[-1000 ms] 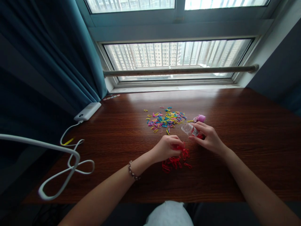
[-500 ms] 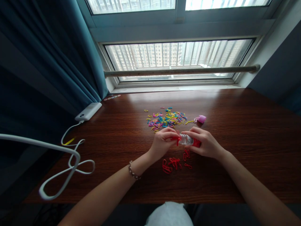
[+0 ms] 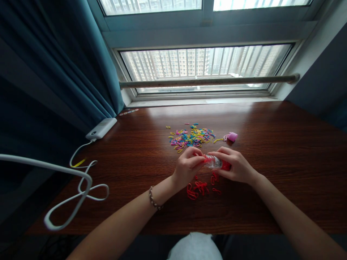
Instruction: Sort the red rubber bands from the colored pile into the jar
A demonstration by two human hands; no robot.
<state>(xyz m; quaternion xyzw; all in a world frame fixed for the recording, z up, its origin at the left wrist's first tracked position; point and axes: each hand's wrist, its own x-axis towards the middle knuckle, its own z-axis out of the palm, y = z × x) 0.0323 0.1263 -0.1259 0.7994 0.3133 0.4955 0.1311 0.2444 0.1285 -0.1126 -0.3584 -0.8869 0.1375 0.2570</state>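
My right hand [image 3: 236,164] is closed around a small clear bottle [image 3: 213,161], which lies tilted on its side with its mouth toward the left and red pieces inside. At that mouth, the fingers of my left hand [image 3: 187,166] pinch some red paper clips, mostly hidden by the fingers. Loose red paper clips [image 3: 201,187] lie in small bunches on the table just below my hands. Beyond them spreads a pile of yellow, blue and pink paper clips [image 3: 193,138]. A pink cap [image 3: 231,136] with a loop rests right of that pile.
The brown wooden table [image 3: 284,151] reaches the window sill. On the left are a white power bank [image 3: 101,128] and its looping white cable [image 3: 81,175] with a yellow tie. A blue curtain [image 3: 105,72] hangs beside the window, and a metal rail [image 3: 208,82] crosses it.
My left hand has shifted slightly and its fingers have pressed closer to the bottle's mouth. A red piece now shows on the table under the left hand. My right hand has barely moved.
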